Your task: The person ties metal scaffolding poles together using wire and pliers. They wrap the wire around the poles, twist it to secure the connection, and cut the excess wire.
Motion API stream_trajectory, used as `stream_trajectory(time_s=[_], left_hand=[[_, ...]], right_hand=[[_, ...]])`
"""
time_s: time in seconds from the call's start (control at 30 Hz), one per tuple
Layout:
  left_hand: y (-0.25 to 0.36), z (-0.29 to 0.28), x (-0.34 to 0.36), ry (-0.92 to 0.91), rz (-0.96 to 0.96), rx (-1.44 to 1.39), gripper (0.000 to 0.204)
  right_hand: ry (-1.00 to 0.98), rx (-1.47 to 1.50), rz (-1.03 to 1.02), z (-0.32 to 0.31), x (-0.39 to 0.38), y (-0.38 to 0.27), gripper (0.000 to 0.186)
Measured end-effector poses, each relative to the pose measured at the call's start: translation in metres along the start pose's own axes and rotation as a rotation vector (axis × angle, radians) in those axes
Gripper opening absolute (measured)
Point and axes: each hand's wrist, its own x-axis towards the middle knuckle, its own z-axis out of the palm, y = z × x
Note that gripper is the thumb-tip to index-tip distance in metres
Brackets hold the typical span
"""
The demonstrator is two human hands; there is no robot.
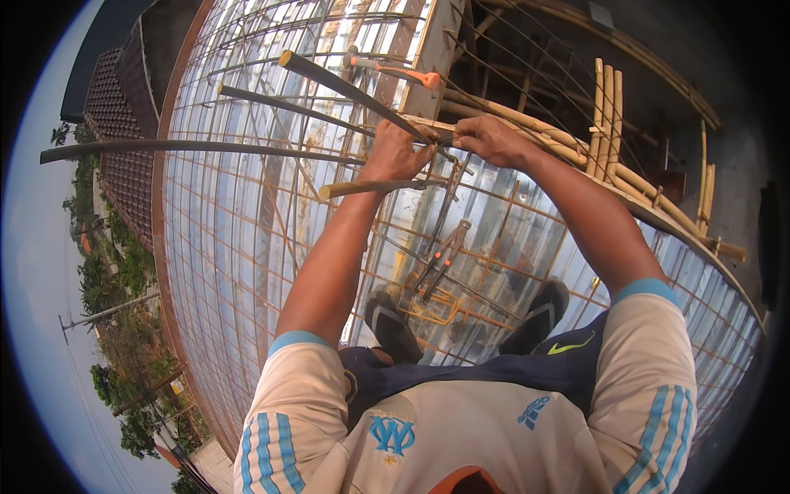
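Both arms reach forward to a cluster of upright steel reinforcing bars (350, 92). My left hand (398, 153) is closed beside the bars, its fingers curled at their base; what it grips is hidden. My right hand (492, 140) is also closed, thumb and fingers pinched together a little to the right; the small thing in them cannot be made out. Between my feet, a pair of pincers (448, 251) with dark, orange-marked handles lies on the rusty wire mesh (494, 262). Beyond my hands rests a hammer (397, 71) with an orange-and-grey handle.
Corrugated metal sheeting (222, 239) lies under the mesh, and I stand on it. Bent rusty steel hoops (436, 308) lie near my left shoe (392, 325). Bamboo poles (607, 123) stand at the right beside a drop. The deck's brown edge (161, 206) runs along the left.
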Motion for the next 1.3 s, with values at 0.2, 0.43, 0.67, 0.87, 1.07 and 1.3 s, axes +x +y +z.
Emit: stream_trajectory(time_s=[0.2,0.43,0.67,0.87,1.07,1.3], left_hand=[[0.002,-0.001,0.003,-0.004,0.045,0.058,0.017],[0.008,0.0,0.001,0.022,0.06,0.171,0.015],[0.011,-0.003,0.003,0.006,0.073,0.146,0.015],[0.01,-0.006,0.002,-0.002,0.09,0.122,0.014],[0.025,-0.015,0.003,-0.064,0.044,0.122,0.015],[0.013,-0.019,0.005,-0.026,0.097,0.057,0.017]], right_hand=[[0.406,-0.134,0.053,0.033,0.007,0.014,0.029],[0.527,0.132,0.241,0.06,0.008,0.002,0.024],[0.616,0.667,0.139,0.089,-0.002,-0.003,0.028],[0.355,0.688,0.225,0.084,-0.002,0.005,0.044],[0.219,0.616,0.167,0.076,0.009,0.011,0.031],[0.111,0.392,0.043,0.063,0.018,0.015,0.029]])
